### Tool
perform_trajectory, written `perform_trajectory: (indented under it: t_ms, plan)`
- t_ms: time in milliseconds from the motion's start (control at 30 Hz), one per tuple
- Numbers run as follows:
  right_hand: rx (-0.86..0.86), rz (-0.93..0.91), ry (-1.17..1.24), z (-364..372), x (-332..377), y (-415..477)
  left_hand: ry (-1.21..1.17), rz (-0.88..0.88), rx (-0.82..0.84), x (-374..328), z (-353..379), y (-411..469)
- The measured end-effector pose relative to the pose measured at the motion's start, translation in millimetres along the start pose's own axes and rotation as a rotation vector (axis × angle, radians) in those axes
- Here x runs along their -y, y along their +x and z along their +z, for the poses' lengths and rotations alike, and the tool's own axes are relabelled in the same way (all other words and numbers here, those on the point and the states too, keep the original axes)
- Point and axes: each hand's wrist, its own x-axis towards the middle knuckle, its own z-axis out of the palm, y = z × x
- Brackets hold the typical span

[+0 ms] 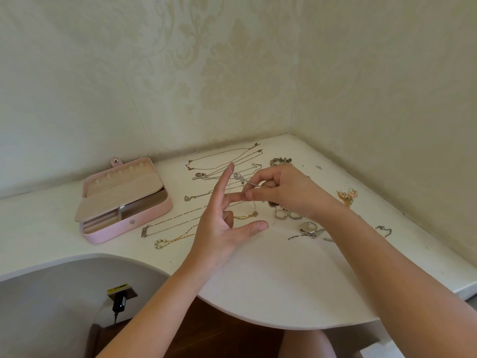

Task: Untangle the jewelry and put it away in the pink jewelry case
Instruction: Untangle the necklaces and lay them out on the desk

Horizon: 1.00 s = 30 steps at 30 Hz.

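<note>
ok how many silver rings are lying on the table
2: the first ring and the second ring, side by side on the table just nearer than the right hand, which pinches a silver necklace. That hand may hide others.

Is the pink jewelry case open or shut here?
Open. The pink jewelry case shows its beige lining, inner flap and compartments.

One case (154, 214) lies open near the counter's (258, 280) left back edge. Two hands, the left hand (216, 228) and the right hand (281, 192), share one thin chain (247, 182). At least seven more necklaces (144, 232) lie spread out; overlaps blur the exact count. One beaded bracelet (280, 161) lies near the back corner, two rings (278, 215) mid-counter, and one earring cluster (347, 196) by the right edge.
</note>
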Motion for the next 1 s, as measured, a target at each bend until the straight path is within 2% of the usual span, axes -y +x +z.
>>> perform_trajectory:
  t_ms: [433, 833, 933, 1000]
  plan:
    - [-0.034, -0.036, -0.075, 5.1, 2.2, -3.7, -0.043, 0.057, -0.024, 8.4, -2.4, 3.4]
    - [-0.162, -0.096, -0.255, 7.1, -8.9, 3.2, 0.065, 0.144, -0.181, 5.6, -1.8, 0.3]
    - [-0.172, -0.131, -0.366, 7.1, -11.9, 3.1, 0.072, 0.11, -0.169, 3.4, -3.0, 0.5]
    - [-0.16, -0.136, -0.386, 6.7, -13.9, 2.8, -0.01, 0.045, -0.128, 1.4, -5.9, 1.5]
